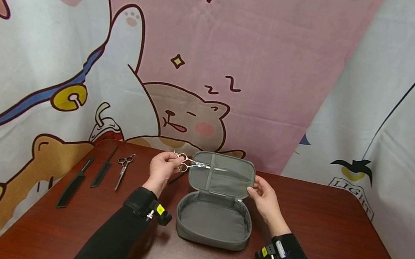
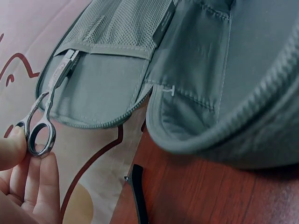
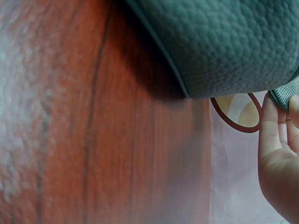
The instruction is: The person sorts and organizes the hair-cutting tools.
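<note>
My left hand (image 1: pixel 162 168) pinches a pair of silver hairdressing scissors (image 2: pixel 43 135) by the finger rings. Their blades are tucked into the mesh pocket (image 2: pixel 126 28) inside the lid, and a toothed edge shows through the mesh. The grey zip case (image 1: pixel 211 237) lies unzipped on the table, lid (image 1: pixel 199 183) raised, its lower compartment holding nothing visible. At the lid's right edge my right hand (image 1: pixel 266 199) grips the rim between thumb and fingers, holding it up. In the right wrist view the textured case side hides most of the lid.
Left on the table lie a wide black comb (image 1: pixel 71 189), a narrower black comb (image 1: pixel 102 172) and a second pair of scissors (image 1: pixel 122 169). A slim black tool (image 2: pixel 138 193) with a small metal pin lies left of the case. A printed cloth (image 1: pixel 281 69) hangs behind the table.
</note>
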A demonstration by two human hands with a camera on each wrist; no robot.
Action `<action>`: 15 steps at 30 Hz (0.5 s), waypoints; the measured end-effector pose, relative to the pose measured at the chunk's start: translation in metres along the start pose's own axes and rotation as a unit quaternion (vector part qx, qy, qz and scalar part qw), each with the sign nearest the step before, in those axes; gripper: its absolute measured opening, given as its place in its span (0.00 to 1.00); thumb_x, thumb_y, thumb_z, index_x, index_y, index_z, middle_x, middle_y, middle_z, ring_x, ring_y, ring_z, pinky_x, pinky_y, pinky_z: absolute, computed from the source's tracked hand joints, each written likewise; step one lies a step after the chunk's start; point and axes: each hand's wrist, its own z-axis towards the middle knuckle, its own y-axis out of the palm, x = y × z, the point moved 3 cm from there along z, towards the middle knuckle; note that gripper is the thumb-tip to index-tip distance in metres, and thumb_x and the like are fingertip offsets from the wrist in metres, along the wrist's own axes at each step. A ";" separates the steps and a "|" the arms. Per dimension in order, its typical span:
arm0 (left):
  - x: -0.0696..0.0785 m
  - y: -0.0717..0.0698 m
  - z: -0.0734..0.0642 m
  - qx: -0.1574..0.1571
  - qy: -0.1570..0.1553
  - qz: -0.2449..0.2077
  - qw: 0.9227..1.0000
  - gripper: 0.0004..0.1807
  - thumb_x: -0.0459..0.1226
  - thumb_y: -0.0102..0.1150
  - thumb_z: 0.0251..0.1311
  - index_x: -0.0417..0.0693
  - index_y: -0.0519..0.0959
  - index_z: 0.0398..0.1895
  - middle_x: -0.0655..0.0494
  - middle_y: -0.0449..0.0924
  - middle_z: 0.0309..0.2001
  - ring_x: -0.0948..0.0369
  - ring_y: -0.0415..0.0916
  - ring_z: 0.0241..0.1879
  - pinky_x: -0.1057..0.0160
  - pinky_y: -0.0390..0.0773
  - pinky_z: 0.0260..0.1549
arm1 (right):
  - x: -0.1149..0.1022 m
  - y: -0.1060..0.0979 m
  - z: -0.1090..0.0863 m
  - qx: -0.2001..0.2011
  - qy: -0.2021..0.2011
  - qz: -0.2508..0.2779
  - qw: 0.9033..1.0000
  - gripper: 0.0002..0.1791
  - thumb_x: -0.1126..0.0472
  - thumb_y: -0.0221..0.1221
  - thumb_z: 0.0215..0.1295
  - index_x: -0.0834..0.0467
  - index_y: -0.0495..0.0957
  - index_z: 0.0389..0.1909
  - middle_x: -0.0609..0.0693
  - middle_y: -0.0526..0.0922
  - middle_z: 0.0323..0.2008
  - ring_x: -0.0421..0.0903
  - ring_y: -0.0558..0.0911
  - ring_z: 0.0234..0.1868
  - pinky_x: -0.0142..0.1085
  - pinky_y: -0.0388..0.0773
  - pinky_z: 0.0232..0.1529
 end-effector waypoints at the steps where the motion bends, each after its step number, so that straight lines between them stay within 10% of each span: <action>1: 0.001 0.002 0.000 0.002 0.005 0.004 1.000 0.06 0.27 0.70 0.54 0.33 0.81 0.28 0.57 0.81 0.23 0.65 0.79 0.22 0.67 0.81 0.24 | 0.000 0.000 0.000 0.001 0.000 -0.003 1.000 0.19 0.71 0.56 0.70 0.67 0.71 0.60 0.60 0.80 0.43 0.44 0.77 0.39 0.32 0.78 0.41; 15: 0.002 0.018 -0.008 0.026 0.071 0.003 0.997 0.09 0.27 0.72 0.52 0.29 0.80 0.29 0.60 0.77 0.21 0.69 0.72 0.18 0.72 0.74 0.20 | -0.002 -0.001 -0.002 0.004 -0.024 -0.026 0.999 0.17 0.71 0.57 0.70 0.68 0.73 0.58 0.60 0.80 0.42 0.44 0.78 0.40 0.30 0.78 0.40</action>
